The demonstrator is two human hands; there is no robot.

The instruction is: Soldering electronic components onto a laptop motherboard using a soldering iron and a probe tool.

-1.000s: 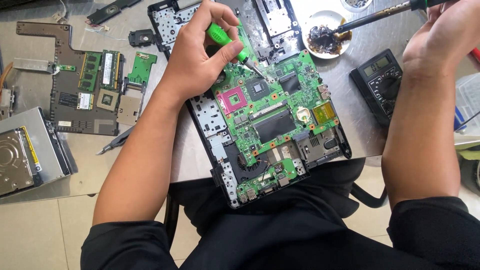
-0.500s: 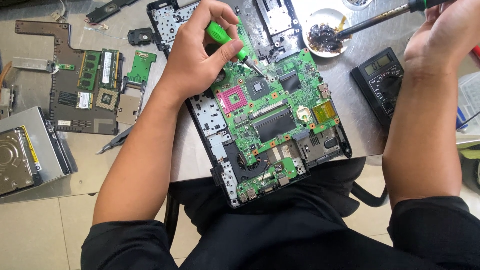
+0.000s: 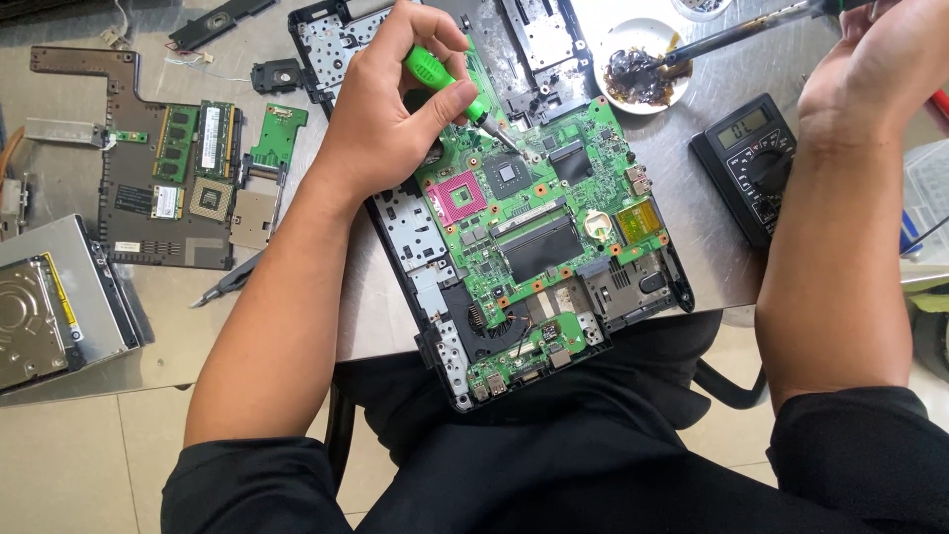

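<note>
Grey metal covers the table (image 3: 395, 316) in front of you, with pale floor tiles below its near edge. At the far left a silver hard drive in its metal caddy (image 3: 54, 302) lies at the table's edge, and just beyond it sits a dark brown circuit board with green memory sticks (image 3: 163, 173); a small green daughter card (image 3: 277, 133) lies beside that. A pair of dark tweezers (image 3: 227, 285) rests near your left forearm. Your left hand (image 3: 390, 114) is curled closed around a green-handled screwdriver (image 3: 445, 84), thumb and fingers pinching the handle, and the metal tip is tilted down onto the green laptop motherboard with a pink processor socket (image 3: 534, 227). That motherboard sits in its black laptop base (image 3: 435, 297), which lies slantwise and overhangs the near edge of the table above your lap. Behind it, a small white dish of dark brown paste (image 3: 638, 69) stands on the table, and the tip of a soldering iron (image 3: 732, 35) reaches into it. To the right of the motherboard lies a black multimeter with a grey display (image 3: 751, 163). Your right hand (image 3: 880, 59) is closed around the iron's handle at the upper right corner, though the grip itself is partly cut off by the frame.
</note>
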